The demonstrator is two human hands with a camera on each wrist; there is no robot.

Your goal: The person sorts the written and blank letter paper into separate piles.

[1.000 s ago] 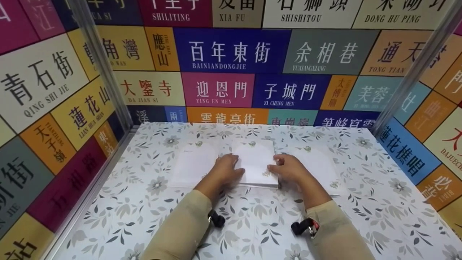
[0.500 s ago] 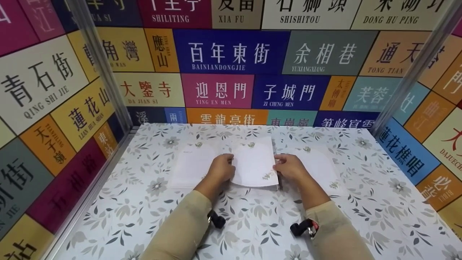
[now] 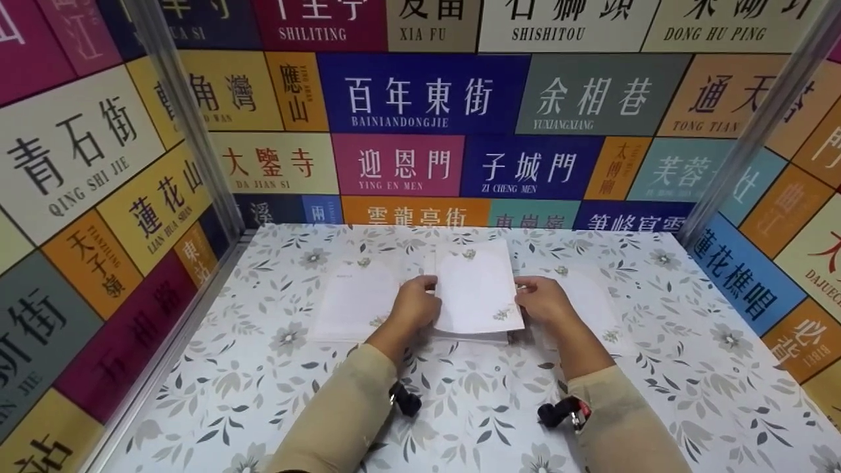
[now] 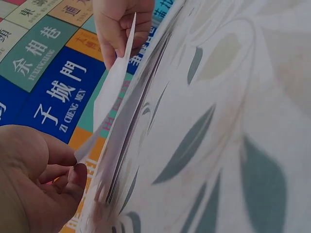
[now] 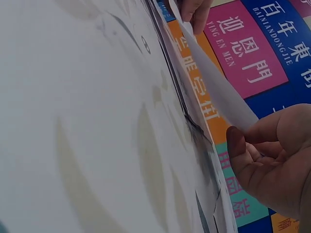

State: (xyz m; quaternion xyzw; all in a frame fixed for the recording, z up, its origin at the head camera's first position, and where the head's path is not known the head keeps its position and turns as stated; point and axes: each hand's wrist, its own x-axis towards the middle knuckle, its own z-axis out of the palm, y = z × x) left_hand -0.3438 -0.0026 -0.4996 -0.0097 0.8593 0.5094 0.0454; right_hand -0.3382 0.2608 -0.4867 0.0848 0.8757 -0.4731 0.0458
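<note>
Colourful lettered wall panels [image 3: 424, 95] face us. One white, flower-printed paper sheet [image 3: 477, 289] is raised above a low white paper stack [image 3: 483, 337], our left grip [image 3: 416, 305] and right grip [image 3: 546, 302] pinching opposite side edges; moving both evenly should limit bowing.

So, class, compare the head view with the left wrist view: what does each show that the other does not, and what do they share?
Only the head view shows the printed face of the held sheet, the left sheet and right sheet lying either side of it, and two black wrist cameras.

Only the left wrist view shows the held sheet nearly edge-on, with wall lettering visible through the gap under it.

Both show the left hand and right hand pinching that sheet, the leaf-patterned tablecloth and the wall.
</note>
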